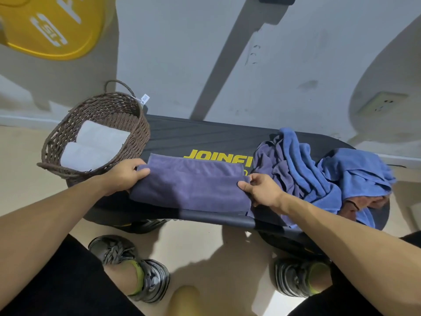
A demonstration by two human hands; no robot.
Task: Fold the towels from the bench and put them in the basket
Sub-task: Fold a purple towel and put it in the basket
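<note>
L hand (124, 176) & R hand (262, 190) pinch fuzzy purple towel (191, 185) ends, padded bench (205, 135), woven basket (136, 133)

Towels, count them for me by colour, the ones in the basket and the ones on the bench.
White towels, rolled in the basket: 2
Purple towels, one being folded, one crumpled: 2
Blue towels in the heap: at least 1, too tangled to separate
Reddish-brown towel: 1
Total: at least 6

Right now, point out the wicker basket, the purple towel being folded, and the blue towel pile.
wicker basket (141, 127): head view, right wall.
purple towel (191, 188): head view, folded top layer.
blue towel pile (355, 165): head view, crumpled top.
</note>
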